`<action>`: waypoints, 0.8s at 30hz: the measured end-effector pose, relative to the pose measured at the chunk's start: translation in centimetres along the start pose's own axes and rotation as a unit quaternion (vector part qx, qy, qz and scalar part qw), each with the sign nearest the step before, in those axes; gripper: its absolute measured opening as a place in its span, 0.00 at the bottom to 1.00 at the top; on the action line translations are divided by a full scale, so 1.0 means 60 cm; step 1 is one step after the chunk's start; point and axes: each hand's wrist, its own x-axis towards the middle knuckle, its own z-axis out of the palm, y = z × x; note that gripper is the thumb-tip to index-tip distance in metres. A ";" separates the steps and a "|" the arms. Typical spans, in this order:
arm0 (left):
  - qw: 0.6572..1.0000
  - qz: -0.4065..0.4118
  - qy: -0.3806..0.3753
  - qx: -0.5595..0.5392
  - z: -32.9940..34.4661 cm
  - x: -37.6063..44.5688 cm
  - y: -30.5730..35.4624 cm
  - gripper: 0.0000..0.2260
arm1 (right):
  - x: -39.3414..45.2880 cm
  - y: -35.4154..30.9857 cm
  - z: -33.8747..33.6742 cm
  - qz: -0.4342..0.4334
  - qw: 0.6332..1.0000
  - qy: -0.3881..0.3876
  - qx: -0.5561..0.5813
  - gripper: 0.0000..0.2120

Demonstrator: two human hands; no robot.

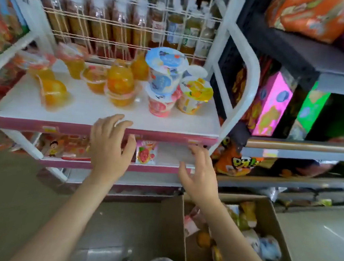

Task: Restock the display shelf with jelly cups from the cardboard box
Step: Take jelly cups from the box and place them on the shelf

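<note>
**Jelly cups on the white shelf, both hands empty at its front edge**

On the top tier of the white display shelf stand the jelly cups. At the right are four tall lidded ones: a blue-and-white cup stacked on a pink cup, a yellow cup just beside them, and one more white lid behind. To their left are roughly seven clear cups of orange jelly, some upright, some tipped over, two stacked; blur makes the count uncertain. Bare white surface runs along the whole front of the tier and at its left.

Left hand is in front of the pink front lip, fingers spread and relaxed, fingertips at the edge, holding nothing. Right hand is lower, near the second tier's edge, fingers apart, also empty.

Below the right forearm sits the open cardboard box with more cups inside, too jumbled to count.

Lid printing is too blurred to read. A strawberry packet stands on the second tier, and bottles line the wire rack behind.
</note>
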 end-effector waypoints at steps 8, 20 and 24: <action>0.861 -0.072 -0.499 -0.062 0.306 -0.346 0.132 0.17 | -0.225 0.354 0.012 0.289 0.930 -0.207 -0.090 0.36; 0.869 -0.301 -0.384 -0.080 0.505 -0.645 0.193 0.31 | -0.432 0.648 0.182 0.393 0.846 -0.359 -0.030 0.39; 0.893 -0.279 -0.348 -0.055 0.519 -0.674 0.186 0.32 | -0.449 0.709 0.246 0.374 0.840 -0.390 -0.049 0.34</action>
